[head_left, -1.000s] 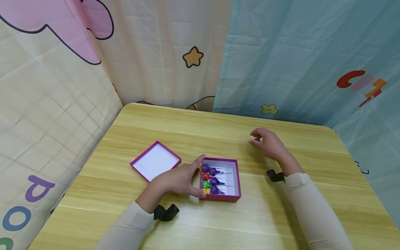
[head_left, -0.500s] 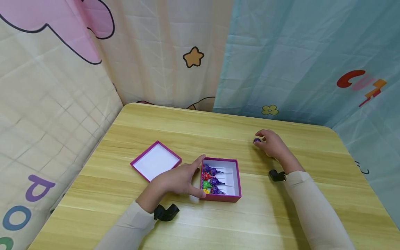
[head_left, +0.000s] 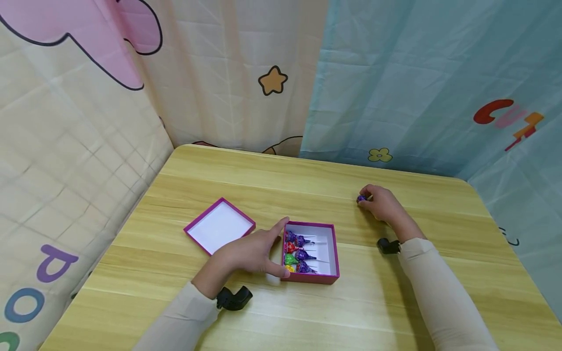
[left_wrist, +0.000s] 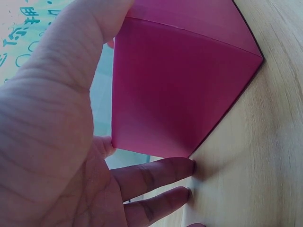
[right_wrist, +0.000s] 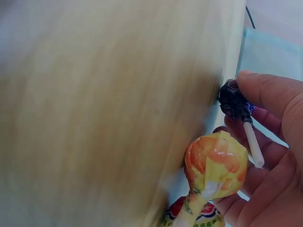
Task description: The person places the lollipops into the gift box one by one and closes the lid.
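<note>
My left hand [head_left: 249, 251] spans the left side of an open magenta box [head_left: 312, 278], holding it between thumb and index finger at the near and far corners. Inside the box, several lollipops [head_left: 303, 255] in purple, red, green and yellow wrappers lie with sticks pointing right. Toward the back right, my right hand [head_left: 383, 203] pinches a purple-wrapped lollipop [head_left: 361, 198] low over the table. In the right wrist view its white stick points toward the palm. A yellow-orange lollipop [right_wrist: 215, 163] and another printed wrapper [right_wrist: 208, 215] appear beneath that hand; the head view hides both.
The box lid [head_left: 219, 226] lies inside-up on the table, left of the box. Wood-grain table top [head_left: 281, 185] extends around the box, up to printed curtains [head_left: 386, 83] at the back. A black wrist mount [head_left: 388, 246] sits under the right wrist.
My right hand has shifted slightly right and toward me, and its fingers have closed in on the purple lollipop. The left hand, box and lid have stayed put.
</note>
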A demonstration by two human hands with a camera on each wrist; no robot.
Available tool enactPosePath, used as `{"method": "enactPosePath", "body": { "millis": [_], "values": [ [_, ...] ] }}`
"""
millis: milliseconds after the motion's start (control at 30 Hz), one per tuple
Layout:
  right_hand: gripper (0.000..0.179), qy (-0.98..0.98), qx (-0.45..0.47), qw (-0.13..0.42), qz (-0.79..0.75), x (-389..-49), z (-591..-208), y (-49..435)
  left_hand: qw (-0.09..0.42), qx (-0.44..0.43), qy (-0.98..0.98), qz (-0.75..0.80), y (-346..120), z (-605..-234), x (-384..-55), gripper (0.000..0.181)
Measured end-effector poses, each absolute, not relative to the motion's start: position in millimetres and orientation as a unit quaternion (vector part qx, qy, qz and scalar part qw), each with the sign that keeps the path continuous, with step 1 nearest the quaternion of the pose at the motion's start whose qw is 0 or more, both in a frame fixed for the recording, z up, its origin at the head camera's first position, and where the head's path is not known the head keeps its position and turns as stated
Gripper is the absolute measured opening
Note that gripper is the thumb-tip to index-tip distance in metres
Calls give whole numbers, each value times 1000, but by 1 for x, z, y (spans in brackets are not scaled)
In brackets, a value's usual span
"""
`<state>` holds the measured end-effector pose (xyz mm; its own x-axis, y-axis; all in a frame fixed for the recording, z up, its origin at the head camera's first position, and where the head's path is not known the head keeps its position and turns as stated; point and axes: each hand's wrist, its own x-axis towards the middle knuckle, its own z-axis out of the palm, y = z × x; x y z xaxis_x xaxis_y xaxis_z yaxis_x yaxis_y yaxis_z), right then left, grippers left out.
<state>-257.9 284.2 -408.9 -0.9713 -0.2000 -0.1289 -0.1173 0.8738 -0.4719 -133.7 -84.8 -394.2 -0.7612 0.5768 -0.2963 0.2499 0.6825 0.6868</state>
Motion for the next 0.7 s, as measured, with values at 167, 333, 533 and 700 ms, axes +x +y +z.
{"method": "enactPosePath", "body": {
  "millis": [167,333,533,700],
  "values": [
    [22,965,-90,88,-232,-256,-408,283,254,233,884,317,-84,-394,-134,123],
    [21,962,-104,84,-237,-252,-404,277,256,232,884,314,-85,-393,-134,123],
    [19,956,-139,80,-247,-244,-390,264,256,230,886,312,-84,-391,-134,123],
    [17,948,-172,85,-255,-235,-376,252,258,228,885,314,-84,-390,-133,123]
  ]
}}
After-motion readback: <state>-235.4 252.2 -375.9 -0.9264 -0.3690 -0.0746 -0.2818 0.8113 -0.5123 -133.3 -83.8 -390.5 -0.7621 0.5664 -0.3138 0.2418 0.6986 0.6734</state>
